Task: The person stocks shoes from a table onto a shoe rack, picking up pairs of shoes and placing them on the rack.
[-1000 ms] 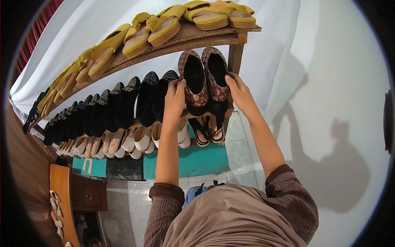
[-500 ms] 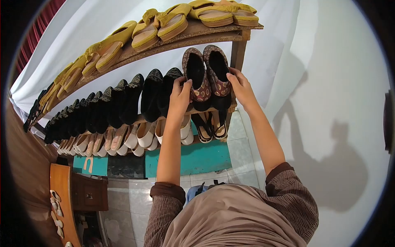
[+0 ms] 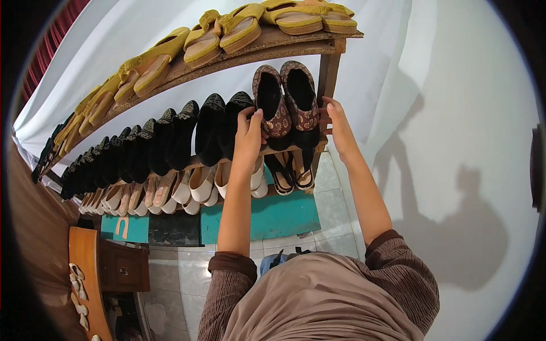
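Observation:
A pair of brown flat shoes with a gold floral pattern and black lining stands side by side at the right end of the middle shelf, the left shoe [image 3: 277,122] and the right shoe [image 3: 307,118]. Along the left shoe's outer side is my left hand [image 3: 248,132], fingers bent but apart, its thumb at the shoe's edge. My right hand [image 3: 339,128] is open beside the right shoe, near the wooden post [image 3: 328,77]; some of its fingertips are partly hidden. Black shoes [image 3: 304,138] show just below the patterned pair.
Black flats with patterned toes [image 3: 211,128] line the middle shelf to the left. Mustard shoes [image 3: 242,35] fill the top shelf [image 3: 273,44]. White shoes [image 3: 201,184] and black slingback sandals [image 3: 280,173] sit lower. A white wall [image 3: 455,113] stands at the right.
My right hand has let go of the right shoe and moved slightly right and open. The left hand stays beside the left shoe, and the pair has hardly moved.

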The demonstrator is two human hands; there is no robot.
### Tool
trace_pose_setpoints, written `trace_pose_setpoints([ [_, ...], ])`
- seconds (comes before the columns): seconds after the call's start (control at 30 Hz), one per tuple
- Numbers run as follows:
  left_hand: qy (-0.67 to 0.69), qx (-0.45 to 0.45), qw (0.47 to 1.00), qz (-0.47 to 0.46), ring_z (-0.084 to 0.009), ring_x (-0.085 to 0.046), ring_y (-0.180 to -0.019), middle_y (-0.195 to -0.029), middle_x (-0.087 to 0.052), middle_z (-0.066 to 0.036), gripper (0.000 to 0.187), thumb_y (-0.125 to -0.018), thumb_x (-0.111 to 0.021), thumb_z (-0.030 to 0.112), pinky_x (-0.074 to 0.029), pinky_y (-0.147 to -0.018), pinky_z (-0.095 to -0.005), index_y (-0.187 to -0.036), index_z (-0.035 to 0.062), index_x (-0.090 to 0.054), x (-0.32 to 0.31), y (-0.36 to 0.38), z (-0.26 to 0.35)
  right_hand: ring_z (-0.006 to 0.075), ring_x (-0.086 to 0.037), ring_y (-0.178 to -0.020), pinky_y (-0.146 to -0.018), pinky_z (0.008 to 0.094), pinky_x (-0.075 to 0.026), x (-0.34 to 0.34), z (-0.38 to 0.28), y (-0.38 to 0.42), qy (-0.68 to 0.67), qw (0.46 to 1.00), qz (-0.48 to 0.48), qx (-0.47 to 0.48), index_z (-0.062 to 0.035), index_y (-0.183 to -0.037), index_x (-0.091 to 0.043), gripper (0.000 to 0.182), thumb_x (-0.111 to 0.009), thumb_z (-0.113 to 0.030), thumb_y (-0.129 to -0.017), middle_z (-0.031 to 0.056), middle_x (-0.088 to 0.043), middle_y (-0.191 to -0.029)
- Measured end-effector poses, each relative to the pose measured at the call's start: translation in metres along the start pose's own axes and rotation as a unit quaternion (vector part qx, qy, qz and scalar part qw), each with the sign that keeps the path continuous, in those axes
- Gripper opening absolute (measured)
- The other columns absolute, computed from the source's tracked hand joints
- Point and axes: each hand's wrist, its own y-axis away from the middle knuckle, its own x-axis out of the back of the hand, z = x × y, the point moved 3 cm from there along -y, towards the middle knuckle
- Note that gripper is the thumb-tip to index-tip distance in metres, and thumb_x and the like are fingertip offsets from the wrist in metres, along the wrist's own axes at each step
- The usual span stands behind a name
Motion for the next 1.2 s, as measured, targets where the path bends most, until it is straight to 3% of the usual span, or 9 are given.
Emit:
trace_pose_setpoints([
  [0.17,-0.020,-0.036,0.999,0.016,-0.0107,-0.052,-0.064,-0.096,-0.054,-0.008,0.045,-0.088,-0.049,0.032,-0.042,-0.059,-0.0226,-0.121,0.0018,-0.044,0.003,0.007,0.003,0.0182,-0.050,-0.092,-0.085,0.0304,-0.040,0.002,0.002,0.012,-0.030,0.997,0.028,0.072,-0.0031,-0.127,-0.038,0.053,-0.040,-0.043,-0.092,0.0135,-0.048,-0.113],
  [0.3,-0.034,-0.053,0.998,0.023,-0.0104,-0.052,-0.062,-0.090,-0.056,-0.010,0.045,-0.088,-0.051,0.029,-0.042,-0.055,-0.0234,-0.120,-0.0016,-0.041,0.009,0.015,0.004,0.0138,-0.047,-0.088,-0.077,0.0267,-0.040,0.001,-0.002,0.024,-0.042,0.992,0.060,0.099,-0.0042,-0.123,-0.040,0.046,-0.043,-0.037,-0.092,0.0103,-0.048,-0.106],
  [0.53,-0.019,-0.073,0.997,0.033,-0.0104,-0.052,-0.061,-0.102,-0.054,-0.015,0.042,-0.087,-0.054,0.020,-0.043,-0.055,-0.0240,-0.121,-0.0015,-0.041,0.021,0.034,-0.003,0.0114,-0.045,-0.085,-0.075,0.0253,-0.039,-0.018,-0.002,0.057,-0.077,0.971,0.119,0.194,-0.0031,-0.113,-0.044,0.031,-0.051,-0.021,-0.089,0.0075,-0.047,-0.098],
  [0.67,-0.098,-0.233,0.967,-0.031,-0.0086,-0.049,-0.059,-0.118,-0.043,-0.017,0.052,-0.082,-0.063,0.018,-0.045,-0.057,-0.0227,-0.127,0.0043,-0.041,0.023,0.034,-0.006,0.0113,-0.045,-0.084,-0.076,0.0250,-0.039,-0.036,0.002,0.066,-0.044,0.961,0.129,0.240,-0.0023,-0.110,-0.045,0.028,-0.051,-0.018,-0.088,0.0078,-0.047,-0.098],
  [0.77,-0.123,-0.228,0.965,-0.037,-0.0094,-0.049,-0.058,-0.120,-0.042,-0.017,0.054,-0.080,-0.066,0.021,-0.045,-0.057,-0.0229,-0.127,0.0061,-0.043,0.015,0.034,0.001,0.0126,-0.045,-0.086,-0.077,0.0257,-0.039,-0.044,0.001,0.070,-0.071,0.963,0.141,0.217,-0.0018,-0.111,-0.046,0.029,-0.051,-0.019,-0.088,0.0084,-0.047,-0.100],
  [0.87,-0.172,-0.250,0.952,-0.030,-0.0112,-0.049,-0.058,-0.120,-0.042,-0.018,0.055,-0.079,-0.068,0.022,-0.046,-0.056,-0.0236,-0.127,0.0087,-0.044,0.008,0.032,0.004,0.0175,-0.046,-0.093,-0.078,0.0280,-0.039,-0.049,-0.005,0.075,0.014,0.960,0.174,0.220,-0.0027,-0.112,-0.047,0.031,-0.053,-0.017,-0.086,0.0106,-0.048,-0.105],
  [0.97,-0.205,-0.263,0.943,-0.013,-0.0121,-0.054,-0.060,-0.116,-0.047,-0.016,0.051,-0.079,-0.067,0.020,-0.046,-0.056,-0.0233,-0.124,0.0096,-0.047,0.004,0.029,0.004,0.0309,-0.040,-0.114,-0.093,0.0404,-0.034,-0.051,-0.018,0.064,0.155,0.928,0.184,0.284,-0.0076,-0.118,-0.049,0.039,-0.058,-0.013,-0.080,0.0165,-0.045,-0.119],
  [1.07,-0.218,-0.278,0.935,-0.007,-0.0174,-0.057,-0.066,-0.116,-0.047,-0.016,0.047,-0.079,-0.066,0.017,-0.048,-0.059,-0.0260,-0.122,0.0094,-0.048,0.000,0.031,0.006,0.0329,-0.036,-0.120,-0.099,0.0431,-0.028,-0.054,-0.022,0.052,0.236,0.903,0.164,0.319,-0.0121,-0.121,-0.049,0.042,-0.058,-0.012,-0.080,0.0189,-0.042,-0.123],
  [1.2,-0.266,-0.380,0.886,0.025,-0.0244,-0.060,-0.077,-0.116,-0.048,-0.018,0.043,-0.080,-0.064,0.014,-0.049,-0.063,-0.0293,-0.120,0.0082,-0.049,-0.005,0.022,-0.001,0.0358,-0.046,-0.113,-0.090,0.0402,-0.041,-0.053,-0.019,0.040,0.235,0.918,0.134,0.291,-0.0189,-0.123,-0.048,0.048,-0.060,-0.009,-0.078,0.0215,-0.037,-0.127],
])
